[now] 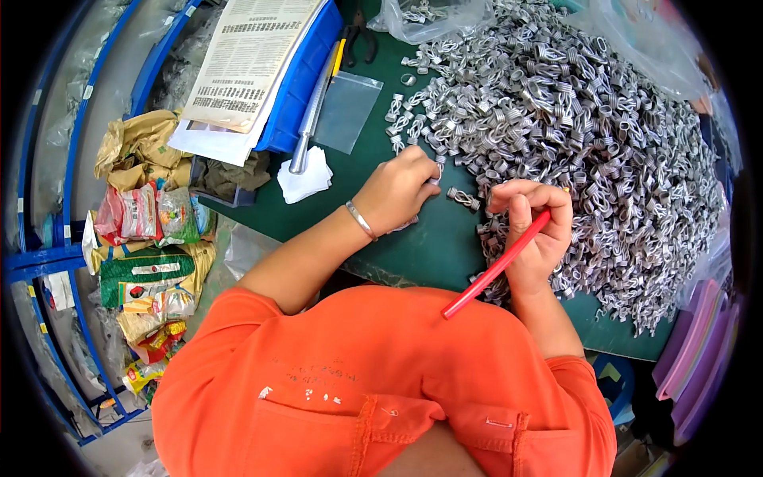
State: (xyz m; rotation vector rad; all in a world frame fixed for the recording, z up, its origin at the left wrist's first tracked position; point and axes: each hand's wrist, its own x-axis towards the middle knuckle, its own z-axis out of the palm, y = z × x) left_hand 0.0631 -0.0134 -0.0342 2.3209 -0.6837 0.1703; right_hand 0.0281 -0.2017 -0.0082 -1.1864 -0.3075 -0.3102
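My left hand (400, 189), with a silver bangle on its wrist, rests low over the green tabletop, fingers bent and pressed together. A bit of a small grey metal loop piece (439, 164) shows at its fingertips; the fingers hide the rest. In my right hand (536, 234) is a slim red pen-like stick (494, 265), slanting down toward my orange shirt; its upper end is hidden by the fingers. Between the hands lies a single grey loop piece (462, 199). A large heap of such pieces (588, 135) spreads beyond and beside my right hand.
A blue bin (298, 87) bearing printed sheets (246, 60) stands at the far left, beside a metal ruler-like tool (311, 119), a clear bag (347, 111) and pliers (362, 38). White paper (306, 175) lies nearer. Plastic sheeting (644, 48) borders the heap. Blue racks (71, 159) stand left.
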